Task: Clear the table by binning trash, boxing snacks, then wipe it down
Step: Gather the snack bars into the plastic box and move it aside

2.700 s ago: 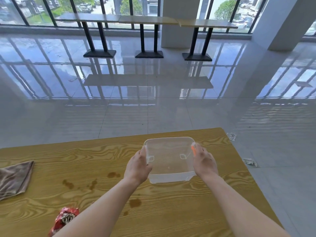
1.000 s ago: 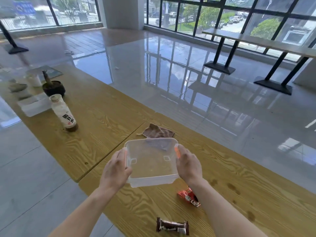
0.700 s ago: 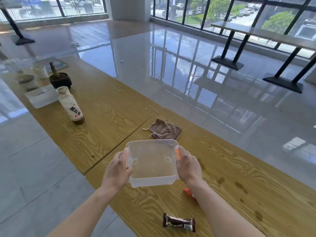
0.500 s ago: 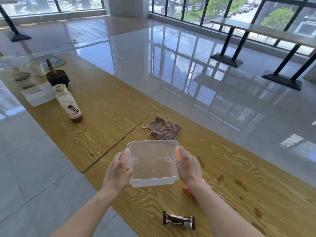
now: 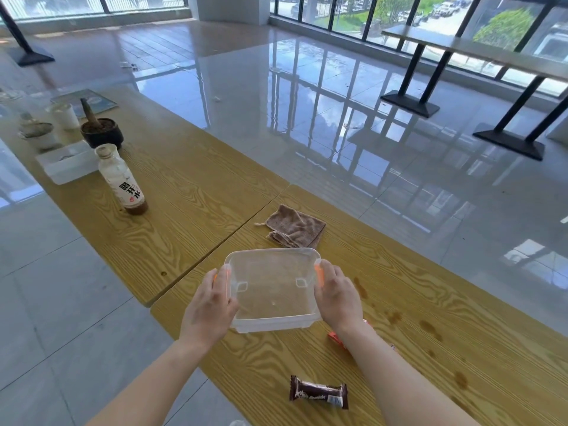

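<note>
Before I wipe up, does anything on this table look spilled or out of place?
Yes: brown spill stains dot the table right of the clear box, and a chocolate bar and a red wrapper lie loose near it, unboxed.

- bottle: white label with black characters "喝开水" running down it and a small red mark beside them
- brown snack bar wrapper: white lettering, too blurred to read

Box on table, cloth behind, bar before.
</note>
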`<state>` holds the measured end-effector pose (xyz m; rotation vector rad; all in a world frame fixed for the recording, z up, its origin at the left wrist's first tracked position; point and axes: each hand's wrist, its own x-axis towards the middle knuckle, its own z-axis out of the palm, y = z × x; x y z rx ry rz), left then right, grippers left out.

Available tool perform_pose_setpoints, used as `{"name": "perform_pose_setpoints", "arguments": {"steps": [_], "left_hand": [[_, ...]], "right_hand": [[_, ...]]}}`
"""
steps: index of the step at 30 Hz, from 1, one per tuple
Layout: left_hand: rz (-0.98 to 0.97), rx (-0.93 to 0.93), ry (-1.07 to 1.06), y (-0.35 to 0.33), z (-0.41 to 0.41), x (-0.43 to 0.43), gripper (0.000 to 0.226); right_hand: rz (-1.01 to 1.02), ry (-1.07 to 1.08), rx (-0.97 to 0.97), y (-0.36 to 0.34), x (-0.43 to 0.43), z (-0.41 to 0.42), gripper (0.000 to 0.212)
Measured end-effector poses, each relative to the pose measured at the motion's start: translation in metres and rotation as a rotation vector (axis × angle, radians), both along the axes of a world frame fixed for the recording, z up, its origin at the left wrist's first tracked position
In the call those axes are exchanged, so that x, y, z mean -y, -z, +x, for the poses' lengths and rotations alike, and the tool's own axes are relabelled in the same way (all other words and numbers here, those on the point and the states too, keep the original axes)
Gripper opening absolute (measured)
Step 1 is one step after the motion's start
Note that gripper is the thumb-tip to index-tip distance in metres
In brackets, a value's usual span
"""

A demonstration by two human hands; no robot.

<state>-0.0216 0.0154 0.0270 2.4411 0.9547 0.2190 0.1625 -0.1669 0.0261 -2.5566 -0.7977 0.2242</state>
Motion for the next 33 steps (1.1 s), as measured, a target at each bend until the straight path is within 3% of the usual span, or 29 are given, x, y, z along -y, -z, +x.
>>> {"name": "perform_pose_setpoints", "arguments": {"steps": [6, 11, 18, 21, 26, 33], "left_hand": [[0.174, 0.030, 0.090, -0.019, 0.009, 0.019, 0.067], [0.145, 0.142, 0.197, -0.036, 0.020, 0.059, 0.064], [0.202, 0.308, 0.557, -0.031, 0.016, 0.130, 0.050], [0.208, 0.186, 0.674, -0.003, 0.009, 0.155, 0.045], [0.152, -0.212, 0.688, 0.044, 0.009, 0.177, 0.056], [0.173, -0.337, 0.660, 0.069, 0.021, 0.189, 0.042]], "right_hand": [[0.035, 0.033, -0.022, -0.010, 0.016, 0.005, 0.063], [0.107, 0.046, 0.014, -0.026, 0.044, 0.011, 0.059], [0.109, 0.067, 0.032, -0.032, 0.109, 0.017, 0.049], [0.033, 0.071, -0.039, -0.021, 0.139, 0.015, 0.054], [-0.190, 0.103, -0.204, 0.012, 0.177, 0.010, 0.067], [-0.311, 0.068, -0.243, 0.053, 0.190, 0.004, 0.074]]}}
